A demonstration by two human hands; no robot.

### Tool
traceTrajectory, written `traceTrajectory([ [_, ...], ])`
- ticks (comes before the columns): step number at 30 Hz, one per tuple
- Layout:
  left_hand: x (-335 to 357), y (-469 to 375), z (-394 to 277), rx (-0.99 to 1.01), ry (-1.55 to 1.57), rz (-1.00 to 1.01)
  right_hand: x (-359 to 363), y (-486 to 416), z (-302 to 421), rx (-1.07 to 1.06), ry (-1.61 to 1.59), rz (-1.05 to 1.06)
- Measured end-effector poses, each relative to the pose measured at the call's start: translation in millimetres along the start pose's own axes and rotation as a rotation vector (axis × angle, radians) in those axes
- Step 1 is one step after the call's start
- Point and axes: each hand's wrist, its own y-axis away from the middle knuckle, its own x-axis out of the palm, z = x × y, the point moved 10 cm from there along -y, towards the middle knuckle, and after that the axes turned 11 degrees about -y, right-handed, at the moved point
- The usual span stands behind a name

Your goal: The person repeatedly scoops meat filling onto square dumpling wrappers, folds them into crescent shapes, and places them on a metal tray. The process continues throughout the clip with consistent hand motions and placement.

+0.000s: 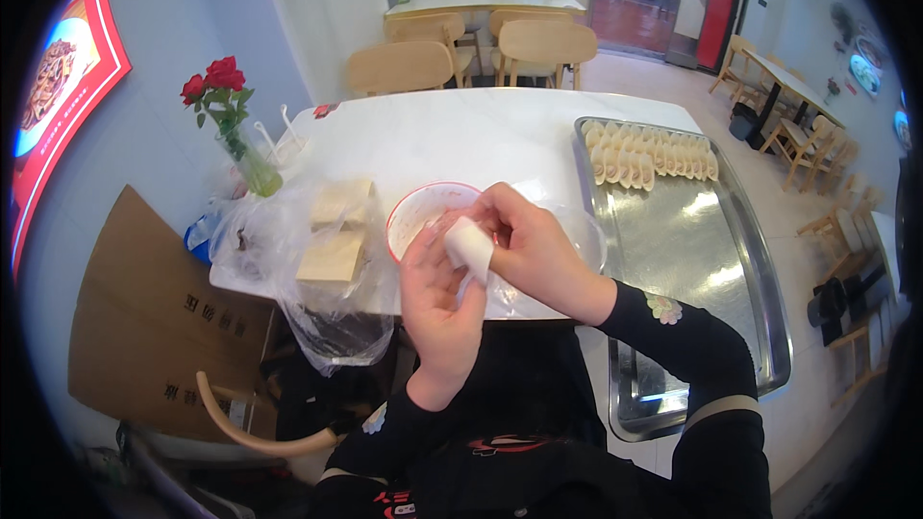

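Observation:
Between my two hands, above the table's front edge, is a folded dough wrapper [470,248]. My left hand [441,303] supports it with the palm up, and my right hand [523,238] holds its right side with bent fingers. Just behind them stands a white bowl with a red rim [411,213], with pinkish filling smeared inside. Two stacks of square wrappers [330,256] lie on clear plastic to the left. At the right, a metal tray [685,252] holds rows of folded dumplings [634,153] at its far end. Whether the wrapper contains filling is hidden.
Crumpled clear plastic [339,339] hangs over the front left edge of the white table [461,126]. A glass vase of red roses [249,158] stands at the left. Cardboard [159,317] leans below it. The metal tray juts past the table's right side.

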Motion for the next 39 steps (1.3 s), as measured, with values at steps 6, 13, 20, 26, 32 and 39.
traceTrajectory([
  [6, -5, 3, -8, 0.106, -0.194, -0.052, 19, -4, 18, -0.28, 0.179, 0.228],
  [13, -8, 5, -18, 0.309, -0.632, 0.015, 10, 9, 24, -0.27, 0.302, 0.096],
  [20, -10, -7, -9, 0.111, -0.326, 0.062, -4, 25, 39, -0.229, 0.378, 0.117],
  [26, 17, -5, 5, -0.115, -0.209, 0.256, -9, 51, 74, -0.609, 0.453, 0.037],
  [32, 12, 13, 20, -0.274, -0.187, 0.287, -109, 33, -26, -0.089, 0.077, -0.072],
  [39, -97, -1, 8, -0.11, -0.51, 0.032, -353, 51, -124, 0.187, 0.536, -0.702],
])
